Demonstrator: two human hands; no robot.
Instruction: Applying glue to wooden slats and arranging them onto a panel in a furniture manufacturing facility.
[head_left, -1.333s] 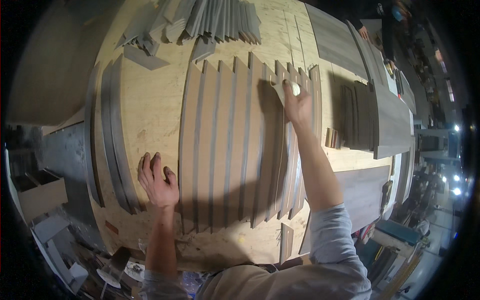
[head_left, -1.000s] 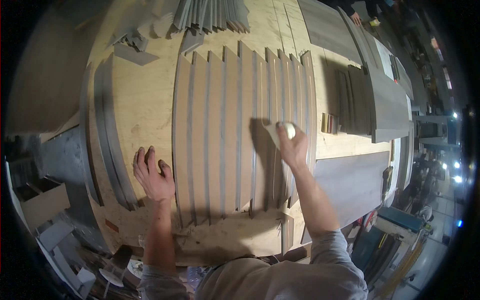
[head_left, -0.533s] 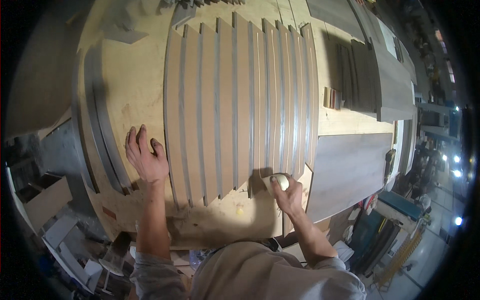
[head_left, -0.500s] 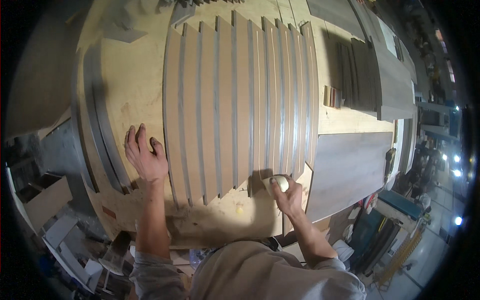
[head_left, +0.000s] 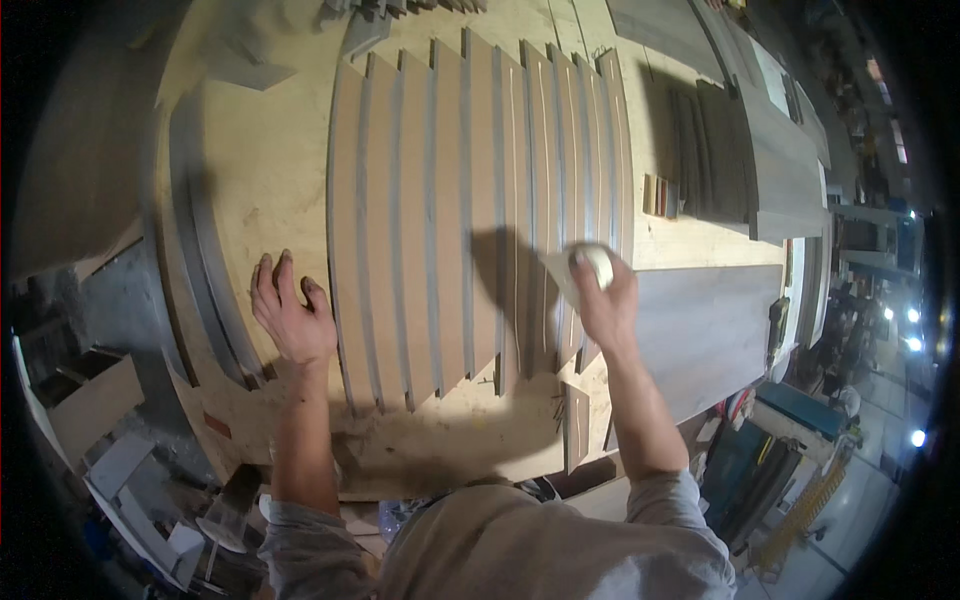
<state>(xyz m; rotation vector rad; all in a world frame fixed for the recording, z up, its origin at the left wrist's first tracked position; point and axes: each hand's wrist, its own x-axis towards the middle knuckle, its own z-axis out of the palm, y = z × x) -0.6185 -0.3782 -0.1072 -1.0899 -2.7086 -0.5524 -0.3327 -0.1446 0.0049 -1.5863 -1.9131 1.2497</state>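
Several long brown fibreboard strips point(head_left: 414, 220) with slanted ends and grey edges lie side by side on the wooden worktable point(head_left: 265, 190). Pale lines of glue run lengthwise along the strips on the right. My right hand point(head_left: 614, 312) is closed around a cream glue bottle point(head_left: 599, 268), tilted with its pointed nozzle to the left, over the right-hand strips. Whether the tip touches a strip I cannot tell. My left hand point(head_left: 298, 325) rests beside the leftmost strip, fingers apart and slightly bent, holding nothing.
Grey strips point(head_left: 205, 240) lie left of my left hand. On the right are a flat grey panel point(head_left: 700, 330) and a stack of dark boards point(head_left: 720, 150). A short glue-lined piece point(head_left: 576, 428) sits at the front edge. Small blocks point(head_left: 660, 195) stand near the stack.
My right hand has moved away from me and slightly right with the glue bottle, from the near ends of the strips to above them. My left hand has stayed in place.
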